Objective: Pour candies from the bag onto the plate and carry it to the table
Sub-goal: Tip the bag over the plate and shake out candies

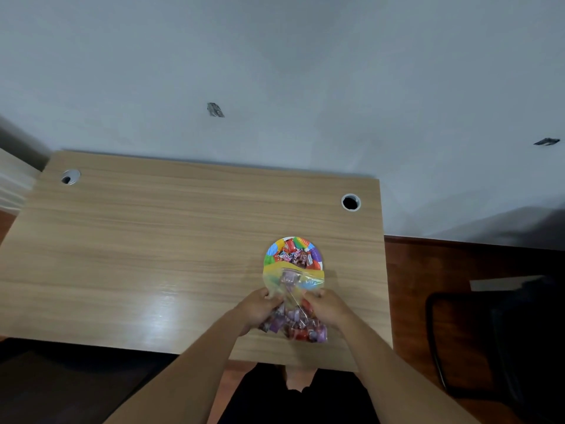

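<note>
plate (pixel 318 257) on desk (pixel 153 240) | bag (pixel 293 301) overlapping plate's near edge

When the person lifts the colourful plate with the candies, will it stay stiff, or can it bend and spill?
The plate looks thin, maybe paper, so it may flex. Wrapped candies lie loose and piled on it, so they could slide off if it tilts. Supporting it with both hands seems safer.

Clear candy bag (pixel 293 304) tilted mouth-first over colourful plate (pixel 272 250), wrapped candies (pixel 293 255) piled on it
</note>
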Motion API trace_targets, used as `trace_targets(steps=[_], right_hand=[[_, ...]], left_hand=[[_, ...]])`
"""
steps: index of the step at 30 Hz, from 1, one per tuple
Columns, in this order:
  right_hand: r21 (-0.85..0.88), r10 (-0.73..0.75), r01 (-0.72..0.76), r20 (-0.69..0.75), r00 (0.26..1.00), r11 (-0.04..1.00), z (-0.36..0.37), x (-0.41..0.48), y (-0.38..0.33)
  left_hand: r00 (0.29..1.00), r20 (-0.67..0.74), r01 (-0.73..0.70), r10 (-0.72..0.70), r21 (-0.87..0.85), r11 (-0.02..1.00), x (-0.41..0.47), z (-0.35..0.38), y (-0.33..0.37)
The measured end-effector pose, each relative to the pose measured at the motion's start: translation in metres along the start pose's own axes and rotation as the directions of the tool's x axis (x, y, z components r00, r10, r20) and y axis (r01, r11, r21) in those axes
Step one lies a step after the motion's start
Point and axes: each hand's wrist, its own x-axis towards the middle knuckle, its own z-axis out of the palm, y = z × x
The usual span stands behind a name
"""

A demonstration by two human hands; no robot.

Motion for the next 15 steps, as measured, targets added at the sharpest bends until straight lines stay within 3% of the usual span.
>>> trace_targets(steps=[15], right_hand=[[0.062,-0.019,0.019,0.004,1.0,0.998,0.009,-0.003,0.011]], left_hand=[[0.994,0.055,0.101,-0.093,-0.169,0.98,-0.002,0.007,-0.013]])
